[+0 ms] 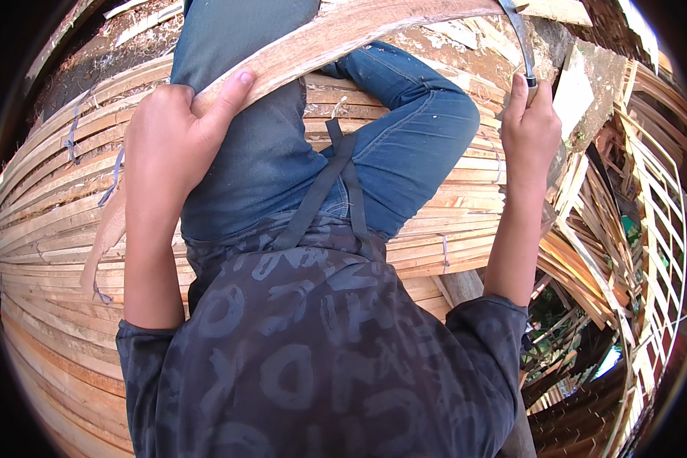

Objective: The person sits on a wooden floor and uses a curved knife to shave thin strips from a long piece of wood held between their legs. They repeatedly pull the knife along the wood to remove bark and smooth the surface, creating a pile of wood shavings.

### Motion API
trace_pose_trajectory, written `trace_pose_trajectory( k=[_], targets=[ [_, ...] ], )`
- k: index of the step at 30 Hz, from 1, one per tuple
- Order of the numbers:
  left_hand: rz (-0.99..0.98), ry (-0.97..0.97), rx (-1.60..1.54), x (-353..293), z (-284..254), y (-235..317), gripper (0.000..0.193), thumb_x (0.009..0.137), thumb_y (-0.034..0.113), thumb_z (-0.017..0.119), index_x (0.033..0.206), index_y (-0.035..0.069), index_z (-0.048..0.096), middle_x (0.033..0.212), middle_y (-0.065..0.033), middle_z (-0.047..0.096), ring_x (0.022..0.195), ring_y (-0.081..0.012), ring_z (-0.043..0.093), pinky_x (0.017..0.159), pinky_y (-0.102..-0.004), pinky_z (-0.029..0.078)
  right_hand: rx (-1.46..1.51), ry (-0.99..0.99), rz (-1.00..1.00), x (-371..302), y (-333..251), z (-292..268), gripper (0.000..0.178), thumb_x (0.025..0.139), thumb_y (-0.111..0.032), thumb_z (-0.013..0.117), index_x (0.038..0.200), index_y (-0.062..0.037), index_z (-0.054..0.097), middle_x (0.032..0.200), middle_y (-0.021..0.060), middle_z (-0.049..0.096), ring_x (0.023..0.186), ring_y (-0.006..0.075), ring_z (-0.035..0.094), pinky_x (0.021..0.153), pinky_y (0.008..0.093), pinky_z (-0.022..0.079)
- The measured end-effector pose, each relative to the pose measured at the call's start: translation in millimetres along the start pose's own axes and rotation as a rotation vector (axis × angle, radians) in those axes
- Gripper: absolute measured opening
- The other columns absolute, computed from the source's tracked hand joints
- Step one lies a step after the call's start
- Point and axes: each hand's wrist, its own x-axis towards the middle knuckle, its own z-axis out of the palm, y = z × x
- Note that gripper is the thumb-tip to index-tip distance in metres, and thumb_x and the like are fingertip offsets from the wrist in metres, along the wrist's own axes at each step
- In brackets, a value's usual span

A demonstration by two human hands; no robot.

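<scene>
My left hand [168,141] is closed round a long, flat wooden board [320,42], its thumb lying on top. From there the board slants across my left thigh toward the upper right, and a piece of similar wood [105,240] shows behind my left forearm. In my right hand [530,126] is a knife with a slightly curved metal blade [519,37], gripped by its handle. The blade points away from me, close to the board's far end. Whether the two touch I cannot tell.
Bundles of thin wooden slats [69,206], tied with strips of string, spread beneath me and to my left. At right lie a pale wood block [576,95], loose sticks [588,267] and a lattice of slats [660,229]. Wood chips litter the ground ahead.
</scene>
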Motion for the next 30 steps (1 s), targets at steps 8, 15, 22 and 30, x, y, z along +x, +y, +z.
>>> trace_pose_trajectory(
  k=[8,15,22,30],
  targets=[
    [0.0,0.005,-0.039,3.0,-0.3,-4.8,0.081,0.074,0.067,0.059,0.055,-0.012,0.055,0.046,-0.0232,0.045,0.045,-0.031,0.052,0.049,-0.0411,0.043,1.285,-0.467,0.425,-6.2,-7.2,-16.8,0.022,0.096,-0.025,0.054,0.103,-0.0041,0.053,0.065,0.0028,0.051,0.046,0.0097,0.049,0.038,0.0246,0.039],
    [0.026,0.017,-0.084,4.7,2.1,-7.1,0.081,0.074,0.067,0.06,0.054,-0.012,0.054,0.045,-0.0222,0.044,0.043,-0.0296,0.05,0.048,-0.0411,0.042,1.723,-0.475,0.522,-14.6,-27.0,-18.5,0.023,0.099,-0.024,0.049,0.11,-0.0046,0.052,0.06,0.0005,0.043,0.037,0.0056,0.039,0.029,0.0191,0.03],
    [0.015,0.004,-0.078,4.6,1.9,-5.9,0.082,0.073,0.068,0.059,0.053,-0.011,0.055,0.045,-0.0217,0.044,0.044,-0.029,0.051,0.048,-0.0398,0.042,1.656,-0.28,0.604,-27.3,-45.0,-10.5,0.023,0.097,-0.021,0.053,0.111,-0.0025,0.053,0.062,0.0019,0.045,0.04,0.0055,0.041,0.031,0.019,0.031],
    [0.012,0.016,-0.159,4.0,2.9,-12.8,0.079,0.075,0.064,0.061,0.053,-0.011,0.053,0.043,-0.0211,0.041,0.042,-0.027,0.048,0.046,-0.0389,0.041,1.753,-0.603,0.547,-38.2,-51.7,-26.5,0.02,0.098,-0.018,0.051,0.114,-0.0057,0.05,0.061,0.0012,0.044,0.039,0.005,0.039,0.032,0.0189,0.031]
  ],
)
